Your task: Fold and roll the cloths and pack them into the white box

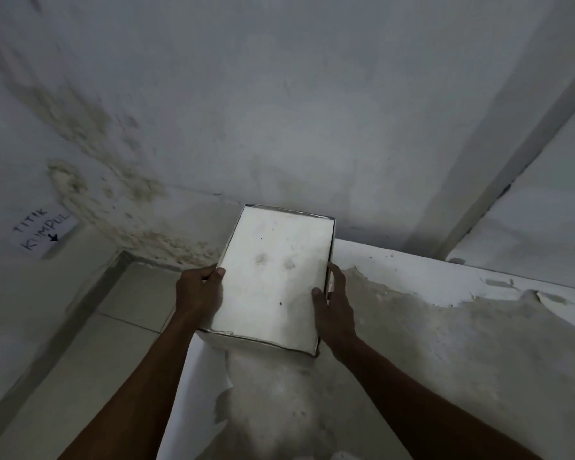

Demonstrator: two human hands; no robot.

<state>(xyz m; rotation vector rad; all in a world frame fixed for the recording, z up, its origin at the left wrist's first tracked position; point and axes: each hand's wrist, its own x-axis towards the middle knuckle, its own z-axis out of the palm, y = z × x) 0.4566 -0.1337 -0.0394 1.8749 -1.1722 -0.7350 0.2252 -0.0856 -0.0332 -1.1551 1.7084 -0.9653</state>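
The white box (pixel 273 280) is a flat rectangular box with its smudged lid on top, held at the near-left corner of a table (pixel 445 343). My left hand (pixel 198 293) grips its left side, thumb on the lid. My right hand (pixel 334 310) grips its right side, thumb on the lid edge. The box's far end reaches toward the wall. No cloths are in view, and the lid hides whatever is inside the box.
The table top is covered with torn, peeling white paper (pixel 395 270). A stained wall (pixel 279 111) stands right behind it. To the left lies tiled floor (pixel 113 327), and a handwritten paper sign (pixel 44 234) hangs on the left wall.
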